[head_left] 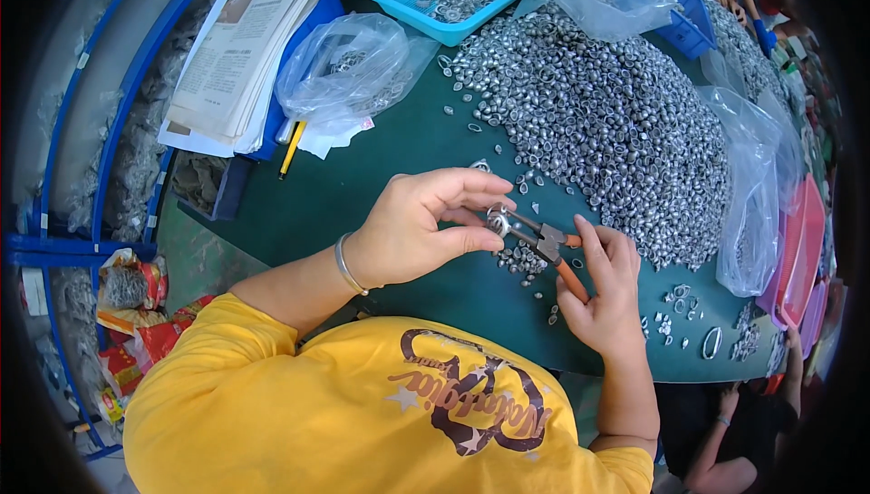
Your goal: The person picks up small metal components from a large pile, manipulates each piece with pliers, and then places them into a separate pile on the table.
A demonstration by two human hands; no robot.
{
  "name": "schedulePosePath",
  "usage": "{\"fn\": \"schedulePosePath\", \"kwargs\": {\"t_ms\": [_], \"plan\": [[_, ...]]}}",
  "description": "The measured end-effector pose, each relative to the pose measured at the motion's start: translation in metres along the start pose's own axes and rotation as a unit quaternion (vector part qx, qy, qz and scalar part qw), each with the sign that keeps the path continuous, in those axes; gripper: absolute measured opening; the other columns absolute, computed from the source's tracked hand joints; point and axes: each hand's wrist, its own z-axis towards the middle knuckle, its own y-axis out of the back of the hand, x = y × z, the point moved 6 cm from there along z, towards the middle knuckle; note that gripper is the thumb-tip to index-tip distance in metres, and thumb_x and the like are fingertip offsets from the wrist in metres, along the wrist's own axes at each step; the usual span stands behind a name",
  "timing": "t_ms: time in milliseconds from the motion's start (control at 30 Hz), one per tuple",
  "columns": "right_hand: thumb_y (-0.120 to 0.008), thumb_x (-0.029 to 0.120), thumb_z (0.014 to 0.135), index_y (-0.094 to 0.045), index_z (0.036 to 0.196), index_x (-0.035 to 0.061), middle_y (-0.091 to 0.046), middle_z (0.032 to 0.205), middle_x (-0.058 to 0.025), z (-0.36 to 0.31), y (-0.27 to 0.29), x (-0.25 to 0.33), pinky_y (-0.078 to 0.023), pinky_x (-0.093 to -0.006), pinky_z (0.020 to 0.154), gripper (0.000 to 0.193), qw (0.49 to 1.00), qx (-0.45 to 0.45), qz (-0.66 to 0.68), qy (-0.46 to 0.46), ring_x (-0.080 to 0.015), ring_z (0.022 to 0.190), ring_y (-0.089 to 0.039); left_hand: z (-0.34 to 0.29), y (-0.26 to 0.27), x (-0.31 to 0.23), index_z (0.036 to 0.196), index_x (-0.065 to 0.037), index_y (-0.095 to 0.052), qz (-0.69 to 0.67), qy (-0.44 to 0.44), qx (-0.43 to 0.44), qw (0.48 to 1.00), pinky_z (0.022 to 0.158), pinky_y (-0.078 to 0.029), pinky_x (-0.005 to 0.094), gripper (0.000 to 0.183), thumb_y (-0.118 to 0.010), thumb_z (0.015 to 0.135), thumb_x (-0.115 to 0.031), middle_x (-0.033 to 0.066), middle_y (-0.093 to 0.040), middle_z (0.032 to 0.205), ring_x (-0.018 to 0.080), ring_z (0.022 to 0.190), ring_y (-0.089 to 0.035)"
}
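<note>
Yellow shirt (344, 412), yours, nearest. Your left hand (408, 222) pinches a silvery metal piece (497, 220), grip closed, left and your side of the grey heap (616, 131). Your right hand (605, 285) grips orange-handled pliers (550, 244), fingers curled round. Turquoise basket (399, 6): heap's far left.

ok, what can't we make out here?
All head view:
Piece: fine shape; too small, partly behind left hand.
Pliers: handle ends, covered by right hand.
Bag by the papers: full contents, behind crumpled plastic.
Co-worker, lower right: rest of body, cut off by dark lens rim.
</note>
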Motion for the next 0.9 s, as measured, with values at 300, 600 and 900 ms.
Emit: {"fn": "schedulePosePath", "kwargs": {"t_ms": [300,600,900], "plan": [[-0.06,0.004,0.055,-0.05,0.118,0.0017,-0.047,0.094,-0.0128,-0.002,-0.002,-0.002,-0.034,-0.0348,0.081,0.064,0.995,0.0,0.094,-0.041,-0.0269,0.086,-0.044,0.002,0.001,0.002,0.111,0.002,-0.053,-0.045,-0.039,-0.002,0.998,0.08,-0.046,0.024,0.041,-0.066,0.072,0.006,0.0125,-0.059,0.107,0.0131,0.093,-0.057],[-0.061,0.002,0.057,-0.049,0.117,-0.0006,-0.048,0.094,-0.0129,-0.004,-0.005,-0.003,-0.036,-0.0333,0.081,0.061,0.99,-0.001,0.127,-0.054,-0.026,0.087,-0.045,0.003,0.008,0.002,0.106,0.001,-0.057,-0.016,-0.01,-0.018,1.0,0.078,-0.046,0.0236,0.037,-0.067,0.071,0.004,0.0097,-0.061,0.101,0.0119,0.087,-0.057],[-0.062,0.005,0.055,-0.052,0.113,0.0031,-0.047,0.094,-0.0121,0.002,-0.004,-0.007,-0.032,-0.0369,0.084,0.059,0.997,0.0,-0.037,-0.062,-0.0271,0.09,-0.044,0.013,0.019,0.053,0.104,0.0,-0.052,-0.237,0.119,-0.109,0.958,0.078,-0.05,0.0266,0.021,-0.052,0.082,0.003,0.0132,-0.059,0.099,0.0194,0.091,-0.06]]}}
